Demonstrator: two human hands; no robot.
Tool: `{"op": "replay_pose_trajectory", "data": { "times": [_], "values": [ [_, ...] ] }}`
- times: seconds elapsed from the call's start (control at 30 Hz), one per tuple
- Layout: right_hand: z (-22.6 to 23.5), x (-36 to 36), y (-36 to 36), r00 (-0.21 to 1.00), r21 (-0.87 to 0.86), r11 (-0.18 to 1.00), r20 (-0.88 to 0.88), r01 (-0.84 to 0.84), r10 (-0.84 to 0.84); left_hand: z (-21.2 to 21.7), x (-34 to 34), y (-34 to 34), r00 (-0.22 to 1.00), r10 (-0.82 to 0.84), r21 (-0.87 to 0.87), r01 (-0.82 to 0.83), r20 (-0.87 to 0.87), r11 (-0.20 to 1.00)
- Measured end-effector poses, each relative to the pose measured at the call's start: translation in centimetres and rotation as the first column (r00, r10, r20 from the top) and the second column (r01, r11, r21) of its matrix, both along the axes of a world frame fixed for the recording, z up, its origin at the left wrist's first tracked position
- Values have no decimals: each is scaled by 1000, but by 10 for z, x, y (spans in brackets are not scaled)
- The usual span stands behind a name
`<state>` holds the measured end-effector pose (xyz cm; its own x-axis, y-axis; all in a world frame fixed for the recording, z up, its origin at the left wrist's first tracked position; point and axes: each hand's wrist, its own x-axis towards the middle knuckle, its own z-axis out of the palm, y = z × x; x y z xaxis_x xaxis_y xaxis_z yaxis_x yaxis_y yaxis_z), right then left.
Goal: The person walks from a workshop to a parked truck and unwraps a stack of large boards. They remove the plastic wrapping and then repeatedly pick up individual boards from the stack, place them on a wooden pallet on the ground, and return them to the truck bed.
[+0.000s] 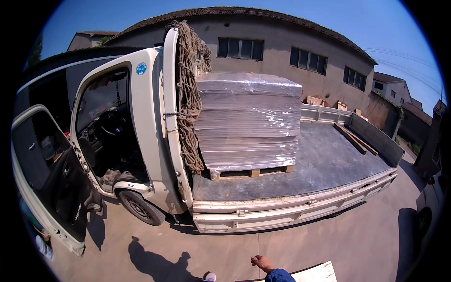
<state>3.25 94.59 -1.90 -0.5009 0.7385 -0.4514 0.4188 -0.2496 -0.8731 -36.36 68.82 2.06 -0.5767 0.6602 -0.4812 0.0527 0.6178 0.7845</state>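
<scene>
My right hand (261,263) reaches in from the lower edge, out of a blue sleeve (280,276). Its fingers are loosely bent and a little apart, and I see nothing in them. A pale, flat wooden board (320,273) shows just below and beside the sleeve; I see no contact with the fingers. Ahead stands a white flatbed truck (149,127). On its bed (329,150) sits a tall stack wrapped in clear film (249,122), resting on a wooden pallet (254,173). My left hand is out of the picture.
The cab door (47,188) hangs wide open at left, with another person's shoe (43,246) beyond it. Thick rope (188,94) drapes behind the cab. Wooden strips (355,140) lie on the bed, and a low side panel (291,214) runs along its near edge.
</scene>
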Motion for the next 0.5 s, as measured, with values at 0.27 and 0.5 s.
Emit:
{"op": "replay_pose_trajectory", "data": {
  "times": [0.27,0.5],
  "values": [
    [256,-158,185,966,668,698,189,-259,178,20,-89,157,998,57,320,-47,-22,946],
    [417,-167,339,995,960,270,60,-79,78,356,-111,442,642,-41,438,566,-765,698]
  ]
}}
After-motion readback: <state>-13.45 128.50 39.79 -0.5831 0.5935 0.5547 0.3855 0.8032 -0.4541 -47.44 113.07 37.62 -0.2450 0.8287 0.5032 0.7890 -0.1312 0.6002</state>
